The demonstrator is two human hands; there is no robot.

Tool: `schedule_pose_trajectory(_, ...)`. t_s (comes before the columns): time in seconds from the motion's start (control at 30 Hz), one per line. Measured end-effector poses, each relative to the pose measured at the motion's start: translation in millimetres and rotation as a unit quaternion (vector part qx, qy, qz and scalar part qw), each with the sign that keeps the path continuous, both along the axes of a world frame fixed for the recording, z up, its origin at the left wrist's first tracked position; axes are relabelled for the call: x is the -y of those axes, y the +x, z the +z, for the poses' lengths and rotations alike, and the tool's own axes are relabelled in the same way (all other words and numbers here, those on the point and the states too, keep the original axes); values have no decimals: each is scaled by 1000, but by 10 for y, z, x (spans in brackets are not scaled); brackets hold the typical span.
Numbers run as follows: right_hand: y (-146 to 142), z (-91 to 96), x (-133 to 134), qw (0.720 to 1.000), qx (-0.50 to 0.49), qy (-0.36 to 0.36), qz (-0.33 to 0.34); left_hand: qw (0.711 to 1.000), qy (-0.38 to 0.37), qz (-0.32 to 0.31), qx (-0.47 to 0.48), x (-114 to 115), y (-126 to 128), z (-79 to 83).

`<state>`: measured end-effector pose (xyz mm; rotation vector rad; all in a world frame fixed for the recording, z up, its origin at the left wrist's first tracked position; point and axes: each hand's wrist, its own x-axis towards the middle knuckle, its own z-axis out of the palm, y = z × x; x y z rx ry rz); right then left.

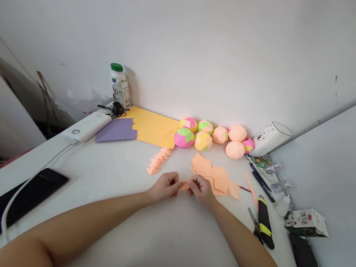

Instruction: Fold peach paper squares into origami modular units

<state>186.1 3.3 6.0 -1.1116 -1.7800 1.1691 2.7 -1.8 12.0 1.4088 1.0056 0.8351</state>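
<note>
Between my two hands is a small piece of peach paper (185, 186), pinched at both ends just above the white table. My left hand (166, 185) is closed on its left end, thumb toward the paper. On the other end, the thumb and fingertips of my right hand (202, 190) press together. Much of the paper is covered by fingers, so its folds cannot be made out. Cut peach paper pieces (216, 176) lie in a loose pile just beyond my right hand. Left of them stands a row of folded peach paper pieces (158, 161).
Faceted paper balls (210, 136) line the wall. Yellow paper (155, 127) and purple paper (117, 130) lie back left, near a bottle (119, 87), keys (117, 109) and a power strip (88, 126). Rightward are a utility knife (265, 222), scissors (255, 225), pens (261, 180) and a carton (305, 223).
</note>
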Motion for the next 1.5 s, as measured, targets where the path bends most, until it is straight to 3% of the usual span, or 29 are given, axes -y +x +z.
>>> schedule_pose_trajectory(0.17,10,-37,-1,998,-16,42,-37,1000,-2,17,1,-2,-7,1)
schedule_pose_trajectory(0.3,4,-65,4,983,-27,162,-78,1000,4,-16,20,-10,-19,1)
schedule_pose_trajectory(0.4,-4,-76,11,959,20,278,-54,997,-16,-50,53,-24,-20,2)
schedule_pose_trajectory(0.53,-6,-92,5,928,67,367,1,997,-46,-19,55,-44,-7,-3)
schedule_pose_trajectory(1.0,-2,-117,-27,948,34,316,3,995,-49,-12,83,-70,14,-107)
schedule_pose_trajectory(1.5,-1,-94,-30,966,-7,257,-15,1000,-16,-8,15,-41,8,-57)
